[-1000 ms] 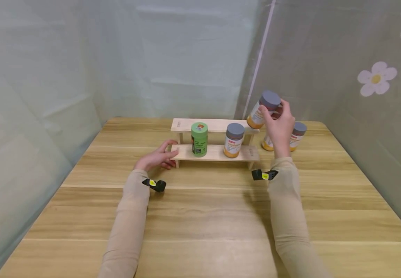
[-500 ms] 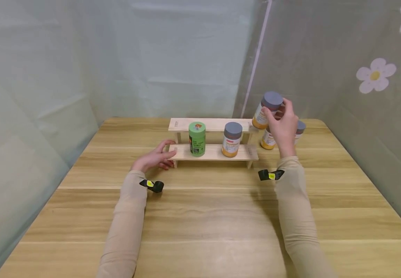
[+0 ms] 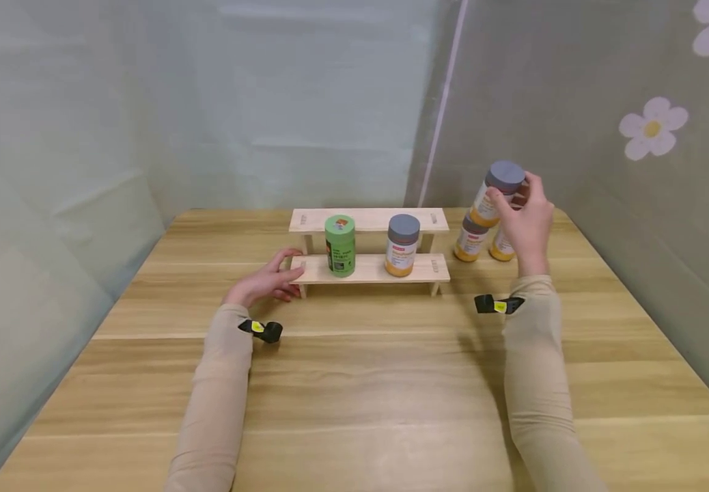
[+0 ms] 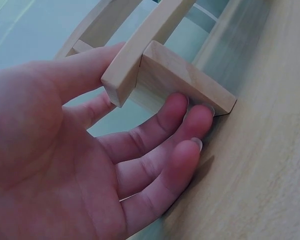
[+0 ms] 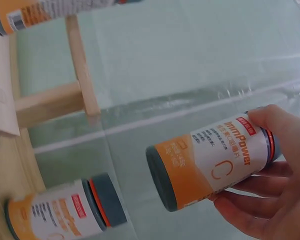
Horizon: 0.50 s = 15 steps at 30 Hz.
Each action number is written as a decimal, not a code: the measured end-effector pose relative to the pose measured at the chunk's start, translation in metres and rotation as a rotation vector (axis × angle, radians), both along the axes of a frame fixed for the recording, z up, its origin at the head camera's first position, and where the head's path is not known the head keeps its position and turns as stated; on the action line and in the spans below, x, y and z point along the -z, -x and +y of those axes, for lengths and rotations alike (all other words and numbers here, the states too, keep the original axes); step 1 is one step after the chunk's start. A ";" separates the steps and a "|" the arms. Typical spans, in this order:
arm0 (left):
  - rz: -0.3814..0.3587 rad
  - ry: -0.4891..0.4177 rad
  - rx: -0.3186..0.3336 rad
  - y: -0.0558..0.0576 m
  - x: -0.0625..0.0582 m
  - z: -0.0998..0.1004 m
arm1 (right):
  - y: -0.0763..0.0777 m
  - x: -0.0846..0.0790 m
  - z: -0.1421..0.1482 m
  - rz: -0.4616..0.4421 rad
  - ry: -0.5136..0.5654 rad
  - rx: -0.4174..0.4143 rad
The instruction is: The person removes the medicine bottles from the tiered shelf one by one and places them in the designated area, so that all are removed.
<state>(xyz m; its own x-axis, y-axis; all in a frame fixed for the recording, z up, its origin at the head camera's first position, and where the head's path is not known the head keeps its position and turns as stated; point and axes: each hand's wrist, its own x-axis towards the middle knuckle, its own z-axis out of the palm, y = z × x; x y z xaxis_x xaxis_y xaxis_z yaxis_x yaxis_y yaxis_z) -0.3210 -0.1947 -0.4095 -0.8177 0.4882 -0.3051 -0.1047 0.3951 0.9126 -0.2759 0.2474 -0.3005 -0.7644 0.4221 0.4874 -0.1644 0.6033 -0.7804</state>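
At the left end of a two-tier wooden display rack (image 3: 367,219), my left hand (image 3: 262,281) grips the lower board. Its thumb lies over the board's end, and curled fingers touch the supporting leg (image 4: 185,80) in the left wrist view. My right hand (image 3: 531,222) holds a supplement bottle (image 5: 210,160) near its grey lid, tilted and raised right of the rack. A green bottle (image 3: 340,247) and another grey-lidded supplement bottle (image 3: 401,247) stand upright on the lower tier. Two similar bottles, one supplement bottle (image 3: 470,240) and one partly hidden bottle (image 3: 502,247), stand beneath the raised one.
All this stands toward the back of a wood-grain table (image 3: 354,383). Pale cloth (image 3: 330,102) hangs behind it, and a grey curtain (image 3: 551,102) with flower prints hangs at the right.
My right hand has carried the supplement bottle rightward, away from the rack's upper tier to above the standing bottles. My left hand keeps its grip on the rack. The head view has shifted slightly.
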 end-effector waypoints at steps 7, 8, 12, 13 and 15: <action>0.008 0.001 0.008 0.002 0.000 0.002 | -0.003 0.001 0.022 0.012 0.008 0.054; 0.008 0.001 0.009 0.002 0.001 0.002 | -0.004 0.002 0.025 0.018 0.012 0.065; 0.003 0.003 0.002 0.002 0.002 0.000 | -0.006 0.003 0.039 0.029 0.050 0.111; 0.003 0.005 0.001 0.002 0.002 -0.001 | -0.007 0.003 0.042 0.032 0.063 0.125; 0.004 0.009 -0.006 0.002 0.000 -0.001 | -0.008 0.003 0.048 0.045 0.088 0.147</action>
